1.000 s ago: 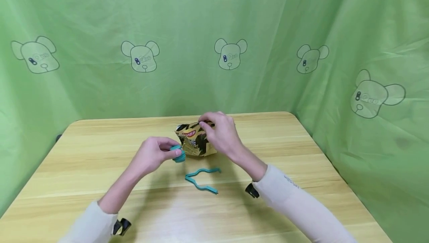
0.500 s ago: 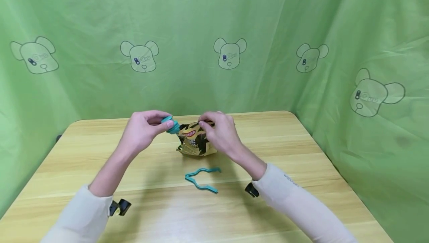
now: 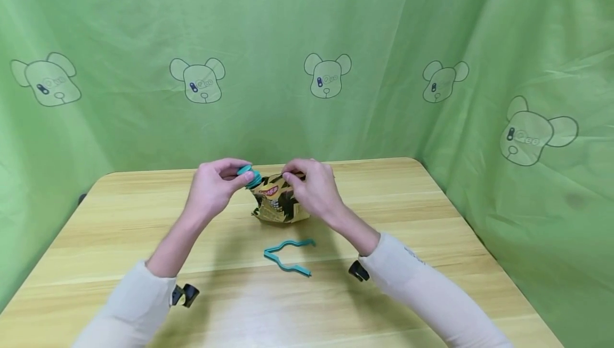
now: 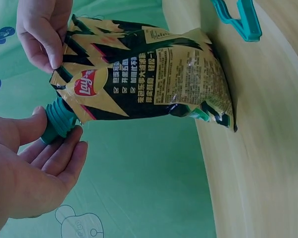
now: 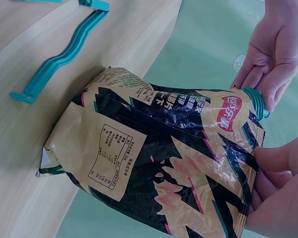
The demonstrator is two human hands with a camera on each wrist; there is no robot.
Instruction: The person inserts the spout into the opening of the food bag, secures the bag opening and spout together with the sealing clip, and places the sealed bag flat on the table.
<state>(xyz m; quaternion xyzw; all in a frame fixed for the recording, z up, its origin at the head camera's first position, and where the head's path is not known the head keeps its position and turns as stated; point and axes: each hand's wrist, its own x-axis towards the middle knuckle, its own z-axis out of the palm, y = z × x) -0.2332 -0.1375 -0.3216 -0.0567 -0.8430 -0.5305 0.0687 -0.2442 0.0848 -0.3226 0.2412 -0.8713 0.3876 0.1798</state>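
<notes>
My left hand (image 3: 208, 188) pinches a teal piece with a ridged, screw-thread-like side (image 4: 60, 119) between thumb and fingers. That piece meets one top corner of a gold and black Lay's chip bag (image 4: 124, 94); whether part of it sits inside the bag cannot be told. With thumb and fingers, my right hand (image 3: 316, 188) pinches the bag's top edge farther along. The bag stands upright on the table, its printed side showing in both wrist views. A teal bag-clip strip (image 3: 289, 269), hinged and spread into a V, lies on the tabletop in front of the bag.
The light wooden table (image 3: 408, 215) has rounded far corners. Green curtains (image 3: 268, 12) with printed bear heads hang behind it and along both sides. Black wrist mounts (image 3: 358, 270) stick out below both sleeves.
My left hand rose from low in front of the bag to its top left corner, carrying the teal piece, then shifted slightly right against it. The right hand and clip strip stayed put.
</notes>
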